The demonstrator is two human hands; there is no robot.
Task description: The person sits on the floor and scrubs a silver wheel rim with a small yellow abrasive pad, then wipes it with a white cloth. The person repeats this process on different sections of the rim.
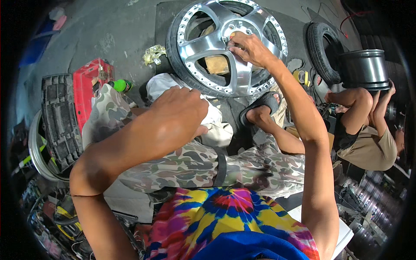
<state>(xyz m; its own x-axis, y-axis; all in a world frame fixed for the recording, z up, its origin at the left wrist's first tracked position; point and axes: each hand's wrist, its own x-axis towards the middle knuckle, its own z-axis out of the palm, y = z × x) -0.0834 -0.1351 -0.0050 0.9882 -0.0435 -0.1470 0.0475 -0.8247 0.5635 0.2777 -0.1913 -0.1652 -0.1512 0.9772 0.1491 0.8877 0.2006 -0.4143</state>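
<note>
— Where propped on the grey floor (125,34) ahead of the knees: silver alloy wheel (225,45), tyre on, face turned toward the wearer. Wooden block (216,65) visible through the spokes.

— And the right hand (249,48)?

— Stretched out to the hub, fingers bent, fingertips pressing something small there (too hidden to name).

— Left hand (180,115)?

— Nearer in, well short of the wheel, curled down onto a white cloth (216,125) over the camouflage trousers (195,162). Clutching or merely resting, cannot tell.
</note>
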